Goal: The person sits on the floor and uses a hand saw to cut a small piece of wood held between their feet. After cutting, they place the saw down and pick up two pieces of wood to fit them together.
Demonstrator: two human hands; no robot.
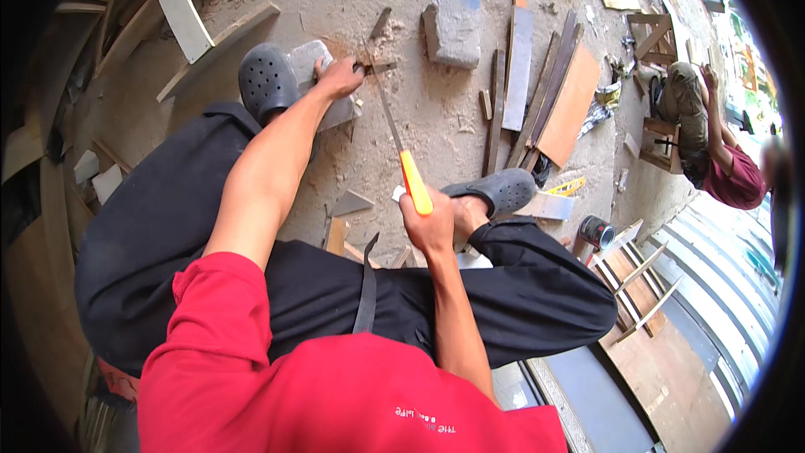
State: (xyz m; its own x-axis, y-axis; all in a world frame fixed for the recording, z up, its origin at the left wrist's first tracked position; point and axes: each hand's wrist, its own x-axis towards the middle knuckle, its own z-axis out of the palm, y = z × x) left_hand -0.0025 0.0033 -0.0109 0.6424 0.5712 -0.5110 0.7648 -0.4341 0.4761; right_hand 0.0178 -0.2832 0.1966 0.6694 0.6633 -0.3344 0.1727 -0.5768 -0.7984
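Observation:
My right hand [430,225] is closed round the yellow and orange handle of a handsaw [415,180]. Its narrow blade points away from me, and the far end meets a small dark wood strip [385,68]. With closed fingers, my left hand [339,77] grips that strip over a grey block [341,114]. My left clog [267,80] is beside the block. Part of the strip is hidden by my left fingers.
A rough concrete block [454,27] stands ahead. Boards and strips [560,109] lie to its right, near my right clog [509,191]. More planks [179,2] fill the left side. An open can [596,233] stands at right. Another person [728,164] sits farther right.

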